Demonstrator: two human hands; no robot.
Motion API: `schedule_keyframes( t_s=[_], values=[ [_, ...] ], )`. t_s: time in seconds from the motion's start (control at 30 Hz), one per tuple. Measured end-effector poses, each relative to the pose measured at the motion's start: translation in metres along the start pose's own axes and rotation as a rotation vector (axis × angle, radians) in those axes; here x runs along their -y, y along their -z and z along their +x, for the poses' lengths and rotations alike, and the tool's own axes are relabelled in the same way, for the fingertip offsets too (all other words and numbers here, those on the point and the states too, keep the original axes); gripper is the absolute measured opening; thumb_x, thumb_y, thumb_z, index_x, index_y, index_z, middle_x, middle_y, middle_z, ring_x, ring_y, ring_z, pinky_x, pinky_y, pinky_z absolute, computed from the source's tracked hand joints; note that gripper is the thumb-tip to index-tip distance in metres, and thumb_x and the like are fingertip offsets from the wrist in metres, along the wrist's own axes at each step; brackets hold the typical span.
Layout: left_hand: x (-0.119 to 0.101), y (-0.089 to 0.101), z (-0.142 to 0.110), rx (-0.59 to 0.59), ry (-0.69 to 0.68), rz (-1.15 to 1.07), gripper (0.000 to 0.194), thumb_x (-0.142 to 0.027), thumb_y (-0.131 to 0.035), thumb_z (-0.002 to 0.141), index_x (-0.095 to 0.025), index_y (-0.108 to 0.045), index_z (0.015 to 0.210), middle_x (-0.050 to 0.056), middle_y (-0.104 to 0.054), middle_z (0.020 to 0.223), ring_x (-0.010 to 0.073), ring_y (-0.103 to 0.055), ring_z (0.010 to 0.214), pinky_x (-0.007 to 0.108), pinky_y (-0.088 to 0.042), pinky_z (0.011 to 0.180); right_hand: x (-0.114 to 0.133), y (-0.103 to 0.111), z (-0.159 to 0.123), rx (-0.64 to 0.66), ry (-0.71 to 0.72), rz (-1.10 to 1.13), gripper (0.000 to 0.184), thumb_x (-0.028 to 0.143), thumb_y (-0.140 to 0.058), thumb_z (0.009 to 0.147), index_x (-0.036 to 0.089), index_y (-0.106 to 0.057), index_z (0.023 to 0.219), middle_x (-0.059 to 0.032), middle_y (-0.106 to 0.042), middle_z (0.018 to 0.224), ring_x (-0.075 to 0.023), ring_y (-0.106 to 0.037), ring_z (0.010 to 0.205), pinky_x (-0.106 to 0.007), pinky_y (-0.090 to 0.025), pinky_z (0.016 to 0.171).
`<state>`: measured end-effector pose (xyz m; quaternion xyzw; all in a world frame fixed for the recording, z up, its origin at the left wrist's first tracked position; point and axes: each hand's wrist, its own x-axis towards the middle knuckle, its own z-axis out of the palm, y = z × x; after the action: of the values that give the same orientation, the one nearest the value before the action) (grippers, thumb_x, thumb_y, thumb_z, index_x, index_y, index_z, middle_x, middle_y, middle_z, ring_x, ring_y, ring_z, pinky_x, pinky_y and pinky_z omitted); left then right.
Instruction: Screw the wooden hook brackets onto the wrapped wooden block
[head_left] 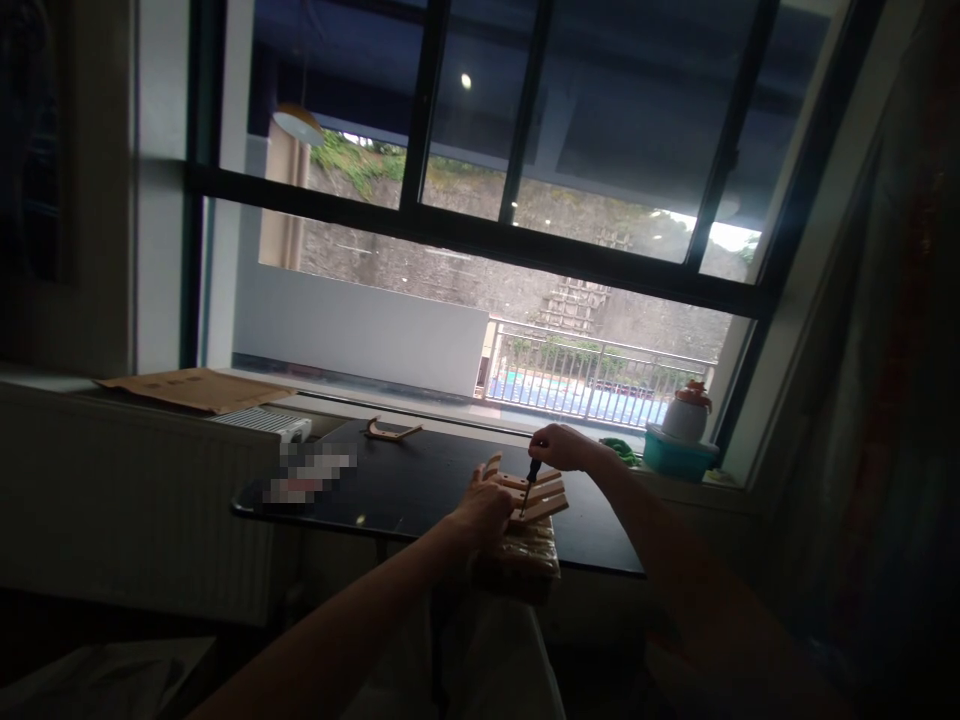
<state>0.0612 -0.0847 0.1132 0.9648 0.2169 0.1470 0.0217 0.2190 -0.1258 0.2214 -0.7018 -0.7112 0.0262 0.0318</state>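
My right hand (561, 447) is closed round the dark handle of a screwdriver (529, 482). The tool stands nearly upright, its tip down on a light wooden piece with several slats (546, 508). Wrapped over the left end of that slatted piece is my left hand (486, 508), its fingers partly hidden. The wooden piece rests on a block or box in shiny clear wrapping (529, 552) at the near table edge. Whether a screw sits under the tip is too small to tell.
A curved wooden part (391, 432) lies farther back on the dark table (442, 462). Behind stands a window with a sill. A teal container (679, 455) is on the sill at right, a brown paper envelope (199, 388) at left above a radiator (150, 490).
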Motion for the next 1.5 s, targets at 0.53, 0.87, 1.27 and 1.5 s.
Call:
schedule_keyframes(
  t_s=[0.53,0.87,1.27,1.5],
  values=[
    [-0.002,-0.002,0.0,-0.058,0.041,0.021,0.035,-0.028,-0.053,0.083,-0.026,-0.066,0.115,0.009,-0.063,0.121,0.0338,-0.044,0.126,0.058,-0.015,0.11,0.002,0.0,-0.001,-0.024,0.015,0.005,0.026,0.036,-0.054,0.093,0.015,-0.061,0.107,-0.0052,-0.064,0.104,-0.0171,-0.063,0.087,-0.036,-0.053,0.077],
    [-0.002,-0.001,0.0,-0.054,0.027,0.024,0.036,-0.031,-0.056,0.082,-0.028,-0.065,0.117,0.009,-0.062,0.124,0.0338,-0.045,0.123,0.058,-0.017,0.109,-0.002,-0.003,-0.001,-0.035,-0.027,0.011,0.027,0.037,-0.054,0.093,0.015,-0.061,0.107,-0.005,-0.064,0.103,-0.0175,-0.063,0.087,-0.036,-0.053,0.077],
    [0.0,-0.006,0.001,-0.073,0.008,0.009,0.037,-0.028,-0.054,0.083,-0.03,-0.064,0.119,0.008,-0.061,0.126,0.0323,-0.046,0.123,0.058,-0.017,0.109,0.002,-0.006,-0.001,-0.006,0.014,0.008,0.027,0.037,-0.053,0.094,0.015,-0.062,0.107,-0.0052,-0.064,0.104,-0.0175,-0.063,0.088,-0.037,-0.053,0.078],
    [0.0,-0.004,-0.001,-0.064,0.014,0.032,0.036,-0.028,-0.058,0.081,-0.027,-0.065,0.116,0.009,-0.063,0.123,0.0338,-0.042,0.127,0.059,-0.013,0.11,0.0,-0.001,0.0,-0.003,0.001,0.0,0.027,0.037,-0.053,0.094,0.015,-0.061,0.106,-0.0051,-0.064,0.102,-0.0167,-0.063,0.086,-0.036,-0.053,0.076]
  ],
)
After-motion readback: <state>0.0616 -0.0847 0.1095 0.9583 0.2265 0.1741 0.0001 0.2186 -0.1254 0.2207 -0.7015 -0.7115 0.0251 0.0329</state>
